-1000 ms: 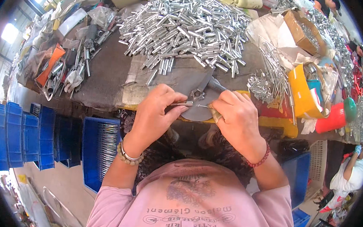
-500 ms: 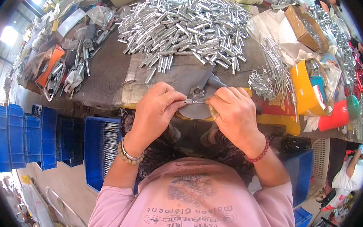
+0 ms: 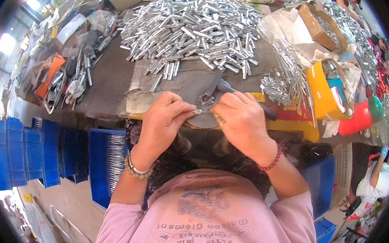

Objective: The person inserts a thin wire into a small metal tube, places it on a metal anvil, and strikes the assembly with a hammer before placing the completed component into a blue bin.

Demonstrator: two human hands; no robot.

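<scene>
My left hand (image 3: 164, 122) is pinched at the fingertips on one end of a small silvery metal part (image 3: 202, 111). My right hand (image 3: 242, 124) pinches the other end, its fingertips hiding that side. The part lies level between the hands, over the front edge of the workbench (image 3: 105, 85). Just beyond it, a metal fitting with a hexagonal end (image 3: 206, 98) rests on a dark grey plate (image 3: 197, 84). A dark handle-like tool (image 3: 225, 85) lies beside the right hand's knuckles.
A large heap of short metal tubes (image 3: 191, 27) covers the bench's far middle. Thin rods (image 3: 289, 65), small metal pieces (image 3: 274, 88), a yellow container (image 3: 323, 93) and a red cup (image 3: 355, 120) are at right. Tools (image 3: 74, 76) lie left. A blue crate (image 3: 98, 160) holds metal rods below.
My hands have come closer together, so less of the metal part shows between the fingertips. The whole view has shifted slightly.
</scene>
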